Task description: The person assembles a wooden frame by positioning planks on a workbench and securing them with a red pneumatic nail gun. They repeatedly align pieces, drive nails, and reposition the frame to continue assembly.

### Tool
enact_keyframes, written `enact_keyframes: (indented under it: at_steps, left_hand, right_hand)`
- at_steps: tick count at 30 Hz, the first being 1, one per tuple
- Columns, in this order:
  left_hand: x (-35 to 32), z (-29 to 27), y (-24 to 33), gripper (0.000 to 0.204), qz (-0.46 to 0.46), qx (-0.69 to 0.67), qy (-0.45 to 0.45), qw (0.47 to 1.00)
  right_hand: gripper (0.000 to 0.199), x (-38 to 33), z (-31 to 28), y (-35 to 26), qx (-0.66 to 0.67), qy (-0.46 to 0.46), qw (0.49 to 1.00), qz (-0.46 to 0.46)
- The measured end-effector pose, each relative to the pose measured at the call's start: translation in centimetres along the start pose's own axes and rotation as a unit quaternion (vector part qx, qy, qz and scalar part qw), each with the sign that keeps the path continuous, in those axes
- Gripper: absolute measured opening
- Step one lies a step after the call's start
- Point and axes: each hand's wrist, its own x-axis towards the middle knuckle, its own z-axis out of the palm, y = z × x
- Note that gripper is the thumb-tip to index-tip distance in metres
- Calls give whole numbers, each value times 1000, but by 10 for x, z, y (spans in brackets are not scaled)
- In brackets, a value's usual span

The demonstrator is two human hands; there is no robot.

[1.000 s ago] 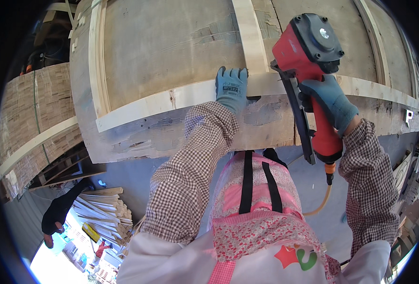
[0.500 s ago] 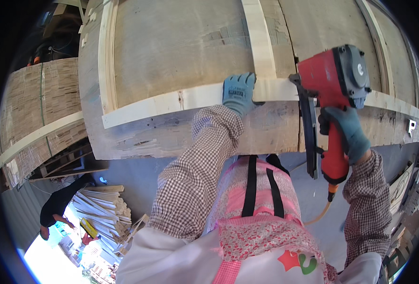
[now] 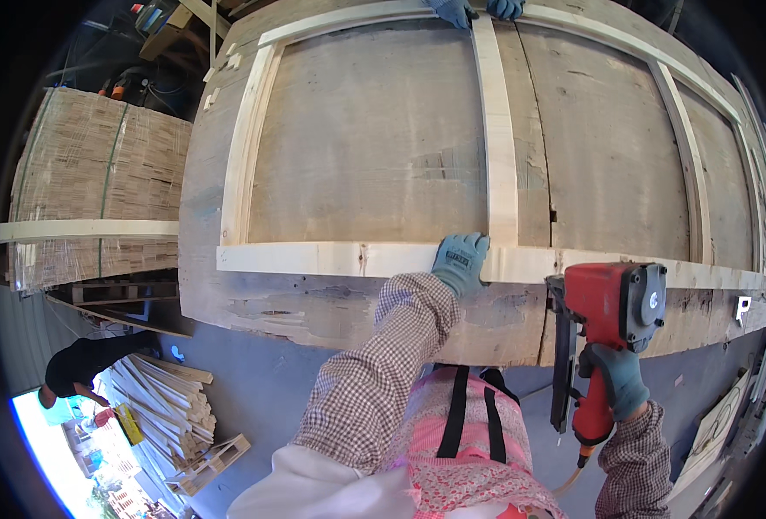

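A frame of pale wooden strips lies on a worn plywood worktop (image 3: 383, 333). My left hand (image 3: 462, 262), in a blue work glove, grips its near rail (image 3: 314, 258) just left of where a crosspiece (image 3: 497, 147) meets it. In my right hand (image 3: 620, 378), also gloved, is the handle of a red and black nail gun (image 3: 603, 303). The gun's nose is at the rail's near edge, right of that joint; whether it touches the wood I cannot tell. A hose (image 3: 584, 457) runs down from the handle.
Two blue-gloved hands of another person (image 3: 455, 10) rest on the frame's far rail. A wrapped stack of wood (image 3: 97, 177) stands at the left. Below it a person in black (image 3: 84, 363) bends near a pile of wooden strips (image 3: 162, 402). Boards (image 3: 707, 432) lean at the right.
The view has tilted, bringing the far rail and the other person's hands into sight. The nail gun has come slightly nearer to me relative to the rail. My left hand keeps its grip.
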Motion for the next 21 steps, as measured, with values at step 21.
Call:
enact_keyframes:
  at_steps: [21]
  left_hand:
    - [4, 1, 6, 77, 20, 110, -12, 994]
  right_hand:
    - [26, -15, 3, 41, -31, 12, 999, 20]
